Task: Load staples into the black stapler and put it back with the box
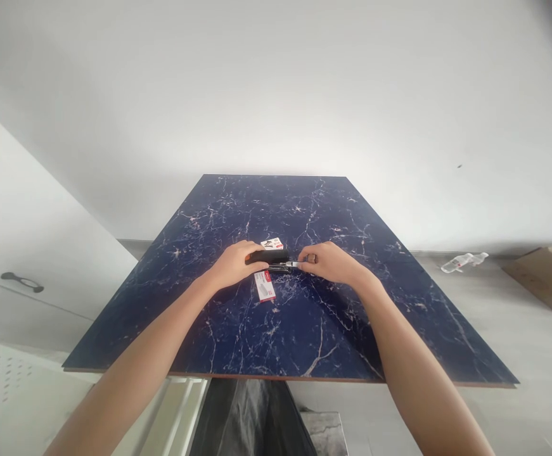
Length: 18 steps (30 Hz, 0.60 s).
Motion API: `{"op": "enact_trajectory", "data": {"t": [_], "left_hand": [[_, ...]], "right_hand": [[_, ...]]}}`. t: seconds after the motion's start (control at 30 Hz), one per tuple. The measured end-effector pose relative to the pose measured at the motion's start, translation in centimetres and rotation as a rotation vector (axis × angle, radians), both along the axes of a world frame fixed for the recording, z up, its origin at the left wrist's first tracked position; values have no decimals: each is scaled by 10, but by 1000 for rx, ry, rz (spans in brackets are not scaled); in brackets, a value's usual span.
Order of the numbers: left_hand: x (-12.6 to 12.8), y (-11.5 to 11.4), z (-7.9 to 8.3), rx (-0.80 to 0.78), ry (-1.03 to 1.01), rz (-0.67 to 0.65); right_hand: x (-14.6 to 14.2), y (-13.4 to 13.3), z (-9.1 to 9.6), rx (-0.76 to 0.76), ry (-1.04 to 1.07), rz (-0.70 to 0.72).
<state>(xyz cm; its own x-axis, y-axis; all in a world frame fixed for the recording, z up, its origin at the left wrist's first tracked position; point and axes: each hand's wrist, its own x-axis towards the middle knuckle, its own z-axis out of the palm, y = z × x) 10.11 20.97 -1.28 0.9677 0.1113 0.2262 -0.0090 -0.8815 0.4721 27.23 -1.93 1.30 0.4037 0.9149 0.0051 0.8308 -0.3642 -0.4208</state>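
A black stapler (276, 256) lies sideways over the middle of the blue marbled table (256, 335), its front end pointing right. My left hand (235, 261) wraps round its left end, where a bit of orange shows. At the stapler's right end, my right hand (326, 261) is closed in a pinch on a small silver metal piece, which may be part of the stapler; its exact kind is too small to make out. Just in front of the stapler lies a white and red staple box (265, 288). Behind it sits another white and red packet (272, 243), partly hidden.
The table's far edge meets a white wall (276, 95). A white cabinet with a dark handle (22, 281) stands at the left, a perforated white chair (0, 386) below it. On the floor at right are clear plastic packaging (463, 261) and a cardboard box (544, 278).
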Motion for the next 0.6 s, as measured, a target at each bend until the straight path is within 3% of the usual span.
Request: {"op": "enact_trajectory", "data": {"t": [0.13,0.33,0.43,0.6], "left_hand": [[0,-1,1,-14,5,-2],[0,-1,2,-21,24,-1],[0,-1,3,-26,33,0],[-1,-2,5,-30,34,2]], "right_hand": [[3,0,-6,45,-11,-7],[8,0,-10,24,143,-14],[11,0,-11,120,230,-89],[17,3,-15,363,567,-202]]}}
